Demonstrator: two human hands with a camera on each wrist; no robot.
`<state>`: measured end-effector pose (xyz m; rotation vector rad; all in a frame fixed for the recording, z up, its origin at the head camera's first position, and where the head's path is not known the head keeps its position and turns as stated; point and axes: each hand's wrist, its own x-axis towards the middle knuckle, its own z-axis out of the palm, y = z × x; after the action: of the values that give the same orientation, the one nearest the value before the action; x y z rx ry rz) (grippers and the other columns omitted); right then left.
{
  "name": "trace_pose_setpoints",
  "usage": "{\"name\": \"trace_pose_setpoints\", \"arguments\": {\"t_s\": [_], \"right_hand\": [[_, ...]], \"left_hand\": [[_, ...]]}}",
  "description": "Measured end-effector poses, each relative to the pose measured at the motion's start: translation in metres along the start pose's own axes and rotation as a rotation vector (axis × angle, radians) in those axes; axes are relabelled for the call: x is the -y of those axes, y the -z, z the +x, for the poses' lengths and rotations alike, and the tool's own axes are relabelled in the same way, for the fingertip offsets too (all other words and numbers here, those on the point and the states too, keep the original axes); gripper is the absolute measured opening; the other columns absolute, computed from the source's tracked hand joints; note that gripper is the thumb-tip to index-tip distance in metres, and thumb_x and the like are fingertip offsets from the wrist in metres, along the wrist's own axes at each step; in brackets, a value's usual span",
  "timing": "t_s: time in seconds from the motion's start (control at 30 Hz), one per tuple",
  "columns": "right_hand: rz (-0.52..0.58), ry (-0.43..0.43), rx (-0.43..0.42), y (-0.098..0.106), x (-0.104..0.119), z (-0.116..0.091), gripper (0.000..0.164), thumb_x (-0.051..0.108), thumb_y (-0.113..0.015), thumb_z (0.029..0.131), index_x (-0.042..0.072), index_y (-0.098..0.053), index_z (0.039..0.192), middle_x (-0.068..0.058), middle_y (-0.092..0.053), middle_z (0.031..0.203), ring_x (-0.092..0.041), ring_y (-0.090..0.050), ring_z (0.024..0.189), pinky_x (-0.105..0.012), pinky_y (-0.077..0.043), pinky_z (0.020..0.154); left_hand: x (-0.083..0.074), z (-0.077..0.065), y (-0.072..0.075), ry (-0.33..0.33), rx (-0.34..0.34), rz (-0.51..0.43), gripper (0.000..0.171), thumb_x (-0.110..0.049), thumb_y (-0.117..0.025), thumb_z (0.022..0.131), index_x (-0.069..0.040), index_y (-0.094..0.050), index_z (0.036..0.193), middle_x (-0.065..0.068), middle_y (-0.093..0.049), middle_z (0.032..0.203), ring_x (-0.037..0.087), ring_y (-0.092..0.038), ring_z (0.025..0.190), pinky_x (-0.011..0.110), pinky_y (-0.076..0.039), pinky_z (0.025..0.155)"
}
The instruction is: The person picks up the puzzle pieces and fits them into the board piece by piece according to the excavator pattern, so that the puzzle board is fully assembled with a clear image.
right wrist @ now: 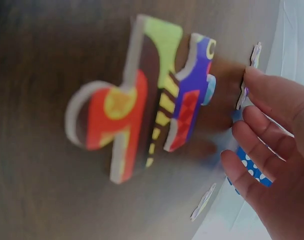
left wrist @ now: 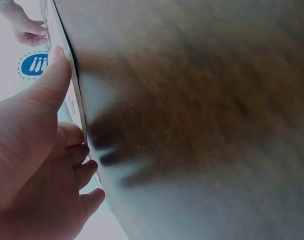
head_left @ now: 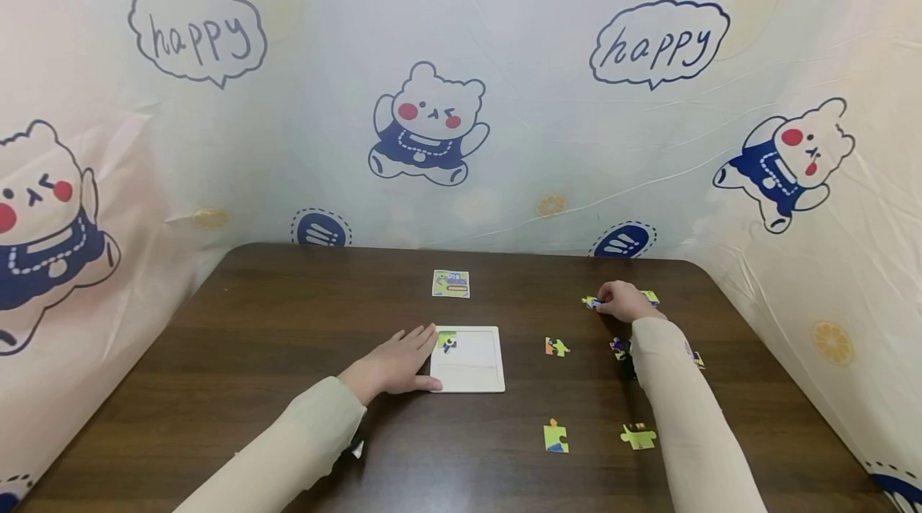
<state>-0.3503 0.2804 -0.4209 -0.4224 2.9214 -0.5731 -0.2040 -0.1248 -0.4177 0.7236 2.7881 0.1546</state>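
Observation:
My left hand (head_left: 392, 362) lies with fingers spread along the left edge of a white puzzle tray (head_left: 502, 373). Its thumb (left wrist: 54, 80) touches the tray's near corner. One green puzzle piece (head_left: 447, 339) sits in the tray's far-left corner. At the far right of the table, my right hand (head_left: 625, 302) pinches a yellow-green and blue puzzle piece (head_left: 591, 302) between thumb and fingers. That same piece (right wrist: 241, 96) is seen edge-on in the right wrist view; whether it is off the table I cannot tell.
A small picture card (head_left: 450, 284) lies beyond the tray. Loose pieces lie to the right: an orange-green one (head_left: 555, 346), a green-blue one (head_left: 555, 438), a green one (head_left: 638, 438), and others partly covered by the right arm (head_left: 691, 409). A printed curtain (head_left: 533, 137) hangs behind the table.

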Motion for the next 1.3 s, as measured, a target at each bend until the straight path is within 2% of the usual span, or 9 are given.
{"name": "trace_pose_setpoints", "arguments": {"t_s": [0.27, 0.67, 0.97, 1.3], "right_hand": [[0.009, 0.037, -0.015, 0.001, 0.007, -0.003, 0.015, 0.011, -0.067, 0.082, 0.000, -0.059, 0.089, -0.008, -0.057, 0.082, -0.022, -0.051, 0.074, -0.039, -0.045, 0.071], [0.055, 0.156, -0.059, -0.004, 0.039, 0.002, 0.018, 0.009, -0.069, 0.081, -0.001, -0.060, 0.093, -0.008, -0.060, 0.082, -0.021, -0.054, 0.073, -0.037, -0.047, 0.069], [0.103, 0.229, -0.036, -0.010, 0.088, -0.003, 0.019, 0.009, -0.070, 0.082, 0.000, -0.063, 0.097, -0.005, -0.060, 0.083, -0.018, -0.054, 0.074, -0.034, -0.049, 0.068], [0.055, 0.308, -0.017, -0.031, 0.148, -0.014, 0.020, 0.015, -0.074, 0.079, 0.006, -0.066, 0.096, 0.001, -0.060, 0.084, -0.013, -0.054, 0.072, -0.027, -0.049, 0.068]], "left_hand": [[0.000, 0.000, 0.000, -0.006, -0.002, -0.005, 0.082, -0.051, -0.053, 0.087, 0.003, -0.027, 0.143, 0.017, -0.021, 0.149, 0.030, -0.019, 0.135, 0.046, -0.020, 0.106], [0.000, -0.002, 0.002, -0.006, -0.004, -0.023, 0.081, -0.051, -0.053, 0.088, 0.003, -0.027, 0.142, 0.017, -0.021, 0.149, 0.030, -0.019, 0.135, 0.047, -0.019, 0.106], [-0.001, -0.003, 0.002, -0.001, -0.004, -0.028, 0.081, -0.050, -0.054, 0.087, 0.004, -0.028, 0.142, 0.017, -0.021, 0.148, 0.031, -0.019, 0.135, 0.047, -0.019, 0.106], [-0.002, -0.003, 0.002, 0.003, -0.004, -0.029, 0.081, -0.050, -0.054, 0.087, 0.003, -0.027, 0.142, 0.017, -0.021, 0.149, 0.030, -0.019, 0.136, 0.047, -0.018, 0.106]]}}
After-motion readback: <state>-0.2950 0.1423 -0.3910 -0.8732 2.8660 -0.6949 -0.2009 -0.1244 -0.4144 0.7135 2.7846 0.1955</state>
